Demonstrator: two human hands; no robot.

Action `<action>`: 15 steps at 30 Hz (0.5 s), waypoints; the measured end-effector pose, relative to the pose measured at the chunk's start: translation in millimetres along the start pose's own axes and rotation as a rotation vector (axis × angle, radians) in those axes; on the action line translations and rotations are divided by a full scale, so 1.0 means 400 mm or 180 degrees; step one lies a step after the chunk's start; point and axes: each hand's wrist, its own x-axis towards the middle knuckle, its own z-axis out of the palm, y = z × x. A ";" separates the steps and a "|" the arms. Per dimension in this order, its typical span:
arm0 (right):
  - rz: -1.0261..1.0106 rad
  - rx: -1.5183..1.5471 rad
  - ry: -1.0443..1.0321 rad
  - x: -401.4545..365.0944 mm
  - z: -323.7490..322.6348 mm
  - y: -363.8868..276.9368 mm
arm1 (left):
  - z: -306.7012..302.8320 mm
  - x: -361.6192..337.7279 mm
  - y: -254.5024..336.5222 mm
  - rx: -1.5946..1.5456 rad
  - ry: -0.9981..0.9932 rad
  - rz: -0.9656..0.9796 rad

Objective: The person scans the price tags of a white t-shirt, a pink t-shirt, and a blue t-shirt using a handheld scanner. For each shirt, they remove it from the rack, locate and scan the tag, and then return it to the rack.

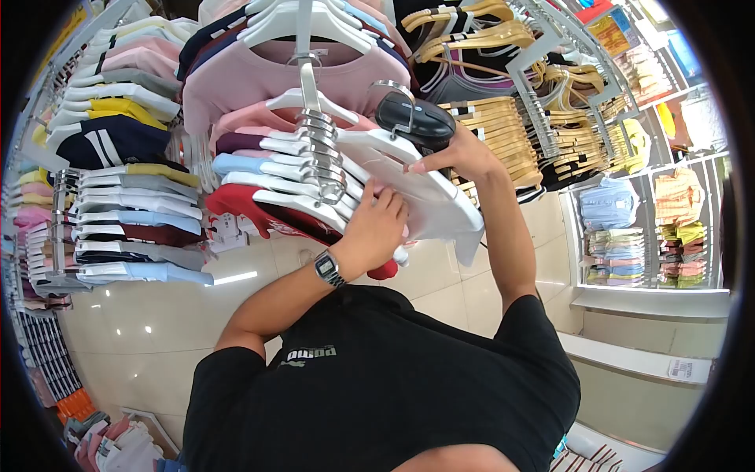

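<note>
At a sloping metal rack of T-shirts, two hands work on one white fabric garment (440,208), which sits on the front white hanger at the rack's right end. Left hand (376,228), with one silver metal wristwatch (329,268) on its wrist, has its fingers curled closed over the garment's near edge. Right hand (460,153) pinches the garment's top, thumb pressed flat on the cloth. One black rounded object with a metal loop (415,118) touches its fingertips; cannot tell whether it is held too. Just left is a row of white plastic hangers (314,157), at least seven, the lowest carrying one red T-shirt (236,200). Pale wooden hangers (487,126), too many to count, hang close behind.
</note>
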 end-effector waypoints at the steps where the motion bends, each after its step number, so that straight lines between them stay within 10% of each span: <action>1: -0.0031 -0.0024 -0.0068 0.020 -0.001 -0.009 | -0.021 -0.009 0.000 -0.0223 0.0042 0.0111; 7: 0.0039 -0.0593 -0.0301 0.105 0.025 -0.085 | -0.279 -0.150 -0.126 -0.3379 0.0187 0.1078; 11: 0.0183 -0.0817 -0.0463 0.158 0.034 -0.090 | -0.283 -0.237 -0.348 -0.3406 0.1797 -0.0897; 13: 0.0155 -0.0691 -0.0646 0.193 0.042 -0.084 | -0.303 -0.189 -0.391 -0.3139 0.1667 -0.1762; 15: 0.0171 -0.0629 -0.0777 0.220 0.050 -0.083 | -0.278 -0.164 -0.467 -0.2545 0.1123 -0.1284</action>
